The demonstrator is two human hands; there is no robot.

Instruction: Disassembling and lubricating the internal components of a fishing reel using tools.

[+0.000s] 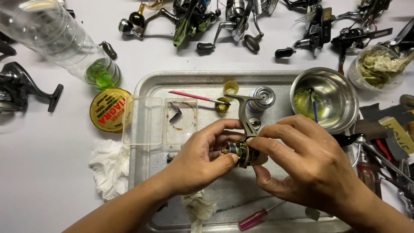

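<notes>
Over a metal tray I hold a small olive-grey fishing reel body with its foot stem pointing up. My left hand pinches the front end of the reel body between thumb and fingers. From the right, my right hand grips the same body, with the index finger curled over its top. On the tray behind lie a silver spool, a thin red brush and two small yellow caps.
A clear plastic box with a small part sits at the tray's left. A steel bowl holds yellowish liquid. Several reels line the far edge. Crumpled tissue, a gold round tin, a pink-handled screwdriver and tools at right surround the tray.
</notes>
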